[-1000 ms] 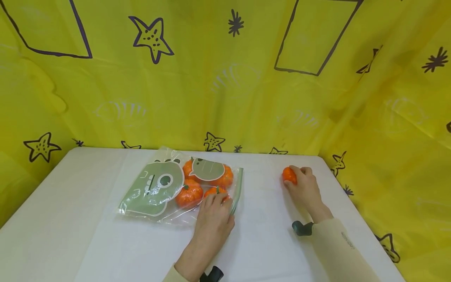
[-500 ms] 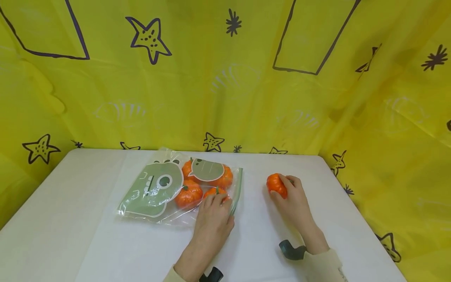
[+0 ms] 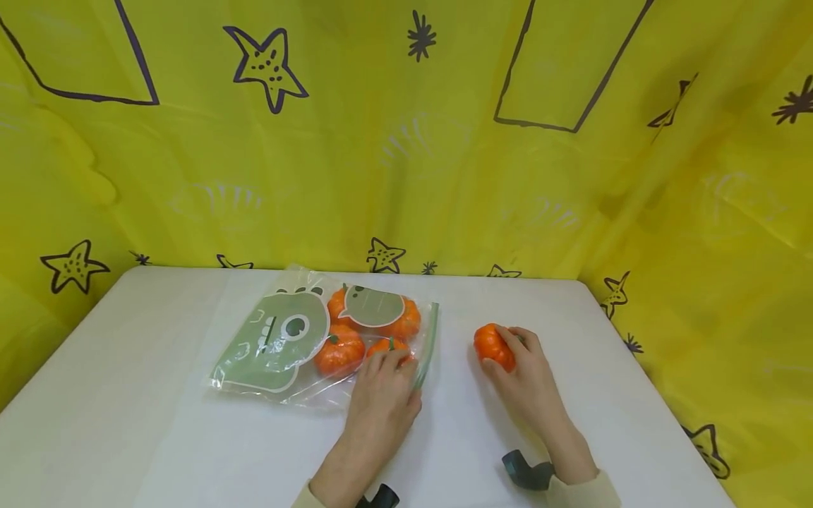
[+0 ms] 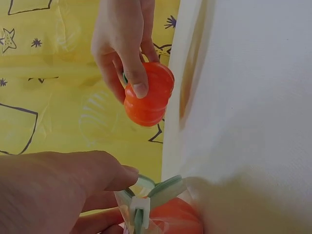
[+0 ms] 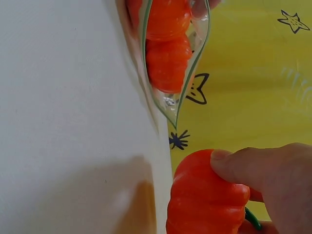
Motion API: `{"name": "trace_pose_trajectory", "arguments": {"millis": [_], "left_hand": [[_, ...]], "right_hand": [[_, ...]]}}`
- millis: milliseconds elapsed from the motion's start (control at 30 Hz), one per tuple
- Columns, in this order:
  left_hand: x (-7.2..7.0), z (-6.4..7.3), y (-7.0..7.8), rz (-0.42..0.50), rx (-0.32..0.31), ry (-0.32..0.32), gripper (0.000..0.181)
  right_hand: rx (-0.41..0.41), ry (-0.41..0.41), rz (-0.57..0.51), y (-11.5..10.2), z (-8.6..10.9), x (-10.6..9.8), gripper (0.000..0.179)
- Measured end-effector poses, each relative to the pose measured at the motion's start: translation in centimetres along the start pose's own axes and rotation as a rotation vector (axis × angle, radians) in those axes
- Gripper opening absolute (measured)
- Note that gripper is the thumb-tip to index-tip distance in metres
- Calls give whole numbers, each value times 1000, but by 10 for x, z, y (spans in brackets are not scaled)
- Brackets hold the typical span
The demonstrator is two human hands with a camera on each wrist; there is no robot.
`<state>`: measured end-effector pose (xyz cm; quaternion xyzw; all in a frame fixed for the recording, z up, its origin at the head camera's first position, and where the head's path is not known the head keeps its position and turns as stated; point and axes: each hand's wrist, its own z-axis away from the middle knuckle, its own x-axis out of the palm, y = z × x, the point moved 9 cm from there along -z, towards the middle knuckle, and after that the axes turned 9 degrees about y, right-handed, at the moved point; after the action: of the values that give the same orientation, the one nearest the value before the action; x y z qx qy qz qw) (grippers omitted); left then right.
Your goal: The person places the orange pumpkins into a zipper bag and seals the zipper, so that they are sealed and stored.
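A clear zip bag (image 3: 273, 353) with a green monster print lies on the white table, its mouth facing right. Inside it sit several small orange toy pumpkins (image 3: 339, 353). My left hand (image 3: 381, 416) pinches the bag's near edge by the mouth; the white zip slider (image 4: 140, 208) shows beside its thumb in the left wrist view. To the right of the bag, my right hand (image 3: 532, 384) grips another orange pumpkin (image 3: 492, 347) with a green stem, apart from the bag. The right wrist view shows the green-edged mouth (image 5: 146, 53) gaping, with pumpkins just inside.
The white table (image 3: 190, 444) runs back to a yellow curtain (image 3: 356, 162) with drawn stars, which also hangs along both sides. Dark curved pieces (image 3: 527, 471) sit by both wrists.
My right hand has brought its pumpkin leftward and nearer to me, from the table's far right toward the bag's mouth. My left hand and the bag stay almost still.
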<state>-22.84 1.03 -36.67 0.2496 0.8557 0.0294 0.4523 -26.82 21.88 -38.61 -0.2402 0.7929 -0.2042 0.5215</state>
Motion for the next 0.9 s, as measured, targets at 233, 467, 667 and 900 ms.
{"name": "trace_pose_trajectory", "arguments": {"millis": [233,467,667,900], "left_hand": [[-5,-1,-2,36,4,27,25],[-8,-2,-1,66,-13,53,24],[-11,-1,1,66,-22,65,24],[-12,-3,2,111,-35,60,26]], "right_hand": [[-8,-21,-25,-6,7,6,57],[-47,-66,-16,-18,13,15,56],[-81,-87,-20,-25,17,20,56],[-90,-167,-95,-35,22,30,54]]}}
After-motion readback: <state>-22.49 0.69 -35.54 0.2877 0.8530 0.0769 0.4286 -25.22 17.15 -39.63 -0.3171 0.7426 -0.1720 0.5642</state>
